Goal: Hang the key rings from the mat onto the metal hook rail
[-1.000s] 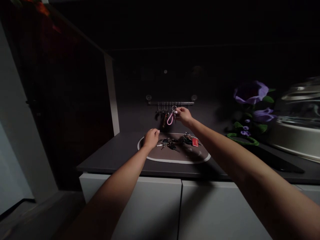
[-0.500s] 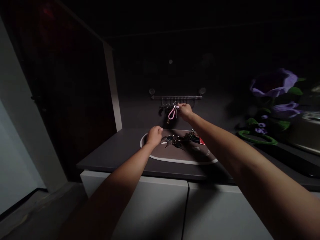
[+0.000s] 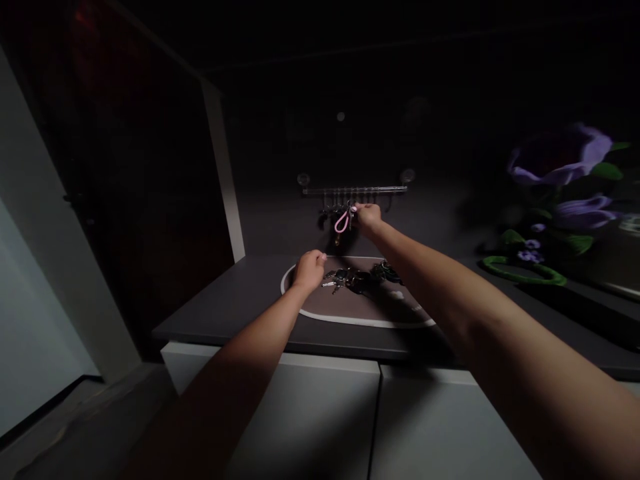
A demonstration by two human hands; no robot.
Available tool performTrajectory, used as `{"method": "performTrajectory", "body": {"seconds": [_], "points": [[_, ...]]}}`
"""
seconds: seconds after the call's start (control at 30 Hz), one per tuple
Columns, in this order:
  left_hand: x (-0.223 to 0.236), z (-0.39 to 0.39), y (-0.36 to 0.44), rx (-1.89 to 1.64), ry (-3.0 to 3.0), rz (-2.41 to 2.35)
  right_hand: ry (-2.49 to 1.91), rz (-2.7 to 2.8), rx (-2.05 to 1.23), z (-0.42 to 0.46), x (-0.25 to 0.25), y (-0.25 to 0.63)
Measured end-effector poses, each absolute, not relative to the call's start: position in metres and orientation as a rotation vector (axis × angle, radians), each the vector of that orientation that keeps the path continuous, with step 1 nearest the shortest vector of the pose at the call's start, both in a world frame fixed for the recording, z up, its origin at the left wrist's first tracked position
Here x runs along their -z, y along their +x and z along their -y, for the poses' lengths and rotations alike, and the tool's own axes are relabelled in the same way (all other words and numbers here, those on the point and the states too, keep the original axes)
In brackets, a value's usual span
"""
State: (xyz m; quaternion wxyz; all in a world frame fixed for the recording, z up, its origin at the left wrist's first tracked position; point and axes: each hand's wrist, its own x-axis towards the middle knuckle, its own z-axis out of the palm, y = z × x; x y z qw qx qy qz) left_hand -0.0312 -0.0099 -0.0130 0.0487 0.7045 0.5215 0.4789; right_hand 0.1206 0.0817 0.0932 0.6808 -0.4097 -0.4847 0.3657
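My right hand [image 3: 369, 217] is closed in a pinch on a key ring with a pink loop strap [image 3: 342, 222], up against the hooks of a clear wall rail [image 3: 355, 191]. Whether the ring sits on a hook I cannot tell. Other keys [image 3: 324, 217] hang from the rail's left hooks. Lower down, my left hand [image 3: 310, 269] hovers over the left part of a brown mat with a white rim [image 3: 350, 320]. Its fingers are curled together, and what they hold, if anything, is hidden. Beside it on the mat lie several bunches of keys [image 3: 341, 277].
The mat lies on a dark countertop [image 3: 210, 310] above white cabinet doors [image 3: 310, 413]. To the right stand purple artificial flowers [image 3: 560, 160] with a green ring [image 3: 525, 272] at their base. A dark door [image 3: 145, 173] is at the left. The light is dim.
My right hand has moved slightly toward the rail, bringing the key ring with the pink strap closer to the hooks. My left hand stays nearly still. The view has shifted slightly.
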Motion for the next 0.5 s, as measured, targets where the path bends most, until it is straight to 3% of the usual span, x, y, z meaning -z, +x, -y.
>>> {"method": "performTrajectory", "body": {"seconds": [0.5], "points": [[0.014, 0.007, -0.033, -1.470, 2.112, -1.542, -1.026, 1.047, -0.789, -0.083, -0.079, 0.129]]}}
